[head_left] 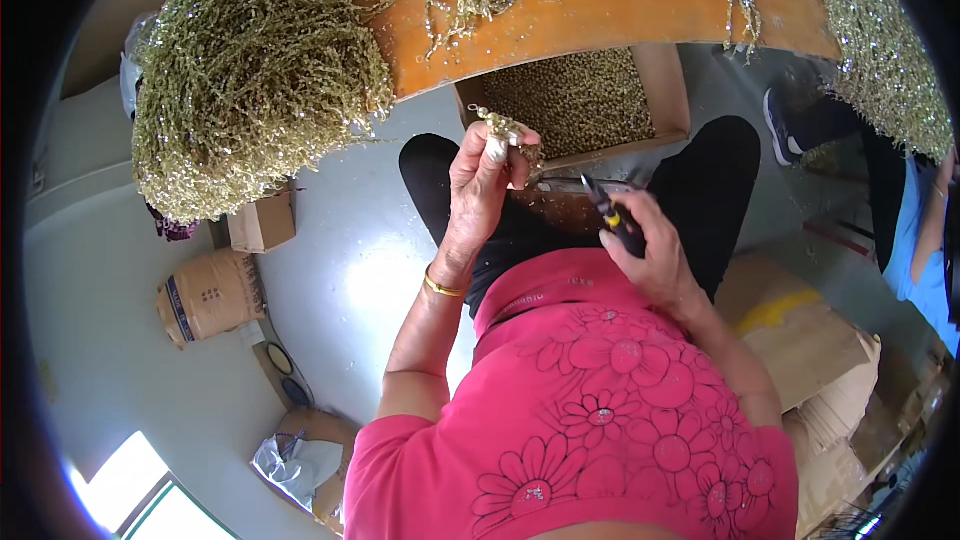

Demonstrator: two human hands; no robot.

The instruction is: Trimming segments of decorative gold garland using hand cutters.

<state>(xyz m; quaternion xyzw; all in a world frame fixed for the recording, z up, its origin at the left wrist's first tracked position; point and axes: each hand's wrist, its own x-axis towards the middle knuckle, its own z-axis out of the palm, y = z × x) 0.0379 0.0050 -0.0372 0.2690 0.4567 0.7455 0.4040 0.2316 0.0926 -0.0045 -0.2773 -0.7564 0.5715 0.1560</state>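
Raised near the table's front edge, my left hand (476,185) is closed on a small gold beaded piece (508,128) with a wire loop at its top left end. Something white covers the tip of that thumb. My fingers hide part of the piece. In my right hand (658,252) are pliers (607,208) with dark jaws and black-and-yellow handles. Their jaws point up and left, apart from the beaded piece. Just beyond both hands, between my knees and the table, an open cardboard box (672,90) holds many small gold beads (580,100).
The orange table (620,5) carries a big heap of gold beaded strands (260,70) hanging over its left side, with more strands (880,50) at the right. Cartons stand on the floor left (212,295) and right (800,340). Another person's blue-clad arm (930,230) shows at right.
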